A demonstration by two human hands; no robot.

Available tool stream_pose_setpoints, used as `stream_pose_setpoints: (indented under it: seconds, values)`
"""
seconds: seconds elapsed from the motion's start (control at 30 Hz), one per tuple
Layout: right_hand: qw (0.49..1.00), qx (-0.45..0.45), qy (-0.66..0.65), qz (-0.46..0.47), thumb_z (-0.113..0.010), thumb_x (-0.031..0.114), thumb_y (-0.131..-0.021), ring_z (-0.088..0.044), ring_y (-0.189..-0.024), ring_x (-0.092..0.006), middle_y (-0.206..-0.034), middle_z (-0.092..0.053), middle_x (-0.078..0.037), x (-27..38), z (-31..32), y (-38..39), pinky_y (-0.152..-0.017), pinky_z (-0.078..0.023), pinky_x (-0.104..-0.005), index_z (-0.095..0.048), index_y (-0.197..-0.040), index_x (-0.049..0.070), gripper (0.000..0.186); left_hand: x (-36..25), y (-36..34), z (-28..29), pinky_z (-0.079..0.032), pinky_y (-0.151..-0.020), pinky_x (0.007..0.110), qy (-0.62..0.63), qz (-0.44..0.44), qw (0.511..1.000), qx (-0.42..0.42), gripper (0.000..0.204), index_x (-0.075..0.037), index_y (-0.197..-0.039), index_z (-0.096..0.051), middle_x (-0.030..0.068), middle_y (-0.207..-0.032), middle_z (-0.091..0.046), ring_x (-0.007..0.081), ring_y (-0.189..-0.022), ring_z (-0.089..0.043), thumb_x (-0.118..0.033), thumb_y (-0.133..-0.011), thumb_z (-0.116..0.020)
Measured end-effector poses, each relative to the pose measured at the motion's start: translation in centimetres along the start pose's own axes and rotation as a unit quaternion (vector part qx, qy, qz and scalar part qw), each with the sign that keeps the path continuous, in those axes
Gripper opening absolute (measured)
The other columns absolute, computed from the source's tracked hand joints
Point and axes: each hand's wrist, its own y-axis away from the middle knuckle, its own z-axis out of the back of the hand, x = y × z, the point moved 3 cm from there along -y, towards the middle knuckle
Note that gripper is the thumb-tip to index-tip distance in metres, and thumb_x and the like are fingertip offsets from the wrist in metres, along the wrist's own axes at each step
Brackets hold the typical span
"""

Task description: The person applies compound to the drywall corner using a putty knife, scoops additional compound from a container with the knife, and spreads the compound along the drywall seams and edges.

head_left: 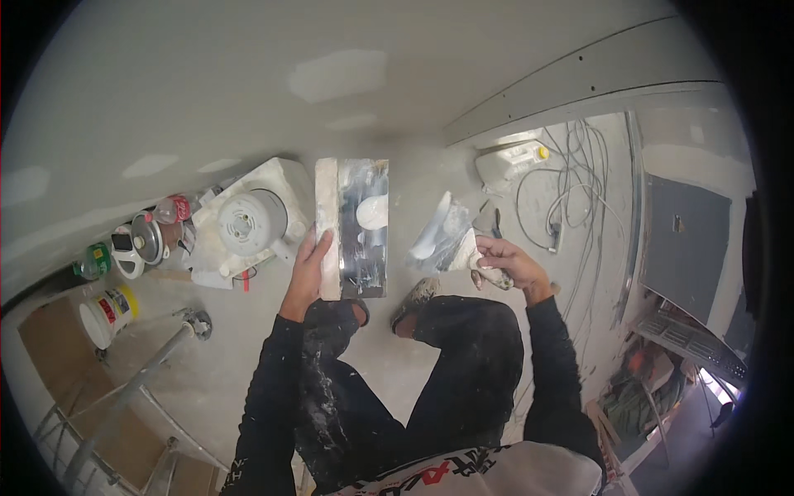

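Observation:
My left hand is closed on the pale strip along one long side of a wide smoothing blade. A blob of white joint compound sits by the blade's right edge, and smears cover the metal. To the right, my right hand grips the crusted handle of a putty knife. Its flared blade points up and left, coated with white compound and slightly blurred. A gap separates the two tools, which I hold above the floor over my knees.
Along the left wall stand a round white device, bottles and a white bucket. A metal pole stand is at lower left. Right of me lie a jerrycan, coiled cables and a leaning grey panel.

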Motion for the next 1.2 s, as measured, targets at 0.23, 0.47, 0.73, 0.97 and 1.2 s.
stream_pose_setpoints:
  seconds: [0.23, 0.47, 0.73, 0.97, 1.2]
  values:
    - [0.967, 0.121, 0.223, -0.035, -0.059, -0.002, -0.092, -0.061, -0.073, -0.0103, -0.103, -0.070, -0.007, 5.7, -1.2, -8.3, -0.073, -0.049, -0.0254, -0.053, -0.140, -0.008, 0.049, -1.3, -4.3, 2.1, -0.043, -0.102, 0.027, -0.069, -0.032, 0.995, 0.072, 0.047, 0.003, -0.144, -0.051, 0.0073, -0.128, -0.064, 0.0124, -0.114, -0.057, -0.026, -0.108, -0.055]
    - [0.899, 0.203, 0.380, -0.077, -0.058, 0.005, -0.100, -0.061, -0.068, -0.0120, -0.084, -0.066, -0.005, 7.8, -0.5, -14.9, -0.066, -0.052, -0.0275, -0.054, -0.142, -0.007, 0.044, -1.6, -6.4, 3.2, -0.049, -0.094, 0.026, -0.132, -0.098, 0.981, 0.101, 0.047, 0.004, -0.144, -0.050, 0.0072, -0.124, -0.065, 0.0104, -0.109, -0.060, -0.027, -0.108, -0.053]
    - [0.949, 0.229, 0.212, -0.035, -0.058, 0.004, -0.098, -0.062, -0.063, -0.0135, -0.084, -0.066, -0.010, 5.2, -0.8, -18.1, -0.058, -0.051, -0.0275, -0.045, -0.145, -0.012, 0.051, -1.2, -5.9, 2.4, -0.047, -0.101, 0.029, -0.022, -0.129, 0.990, 0.047, 0.052, 0.002, -0.152, -0.039, 0.0099, -0.133, -0.061, 0.0128, -0.114, -0.061, -0.027, -0.110, -0.049]
    - [0.949, 0.309, 0.037, 0.049, -0.058, 0.011, -0.100, -0.061, -0.060, -0.0155, -0.083, -0.065, -0.014, 0.3, -1.3, -17.9, -0.054, -0.049, -0.0281, -0.041, -0.147, -0.006, 0.053, -1.1, -4.0, 0.3, -0.037, -0.111, 0.031, -0.036, -0.250, 0.967, -0.039, 0.050, 0.003, -0.151, -0.038, 0.0107, -0.143, -0.053, 0.0144, -0.128, -0.049, -0.025, -0.111, -0.046]
    - [0.945, 0.316, -0.023, 0.082, -0.059, 0.013, -0.100, -0.059, -0.061, -0.0160, -0.087, -0.064, -0.015, -1.4, 0.1, -18.7, -0.051, -0.049, -0.0284, -0.038, -0.150, -0.002, 0.057, -1.4, -3.1, 1.5, -0.039, -0.109, 0.029, -0.124, -0.328, 0.937, 0.007, 0.050, 0.003, -0.152, -0.038, 0.0096, -0.139, -0.056, 0.0135, -0.126, -0.051, -0.021, -0.110, -0.049]
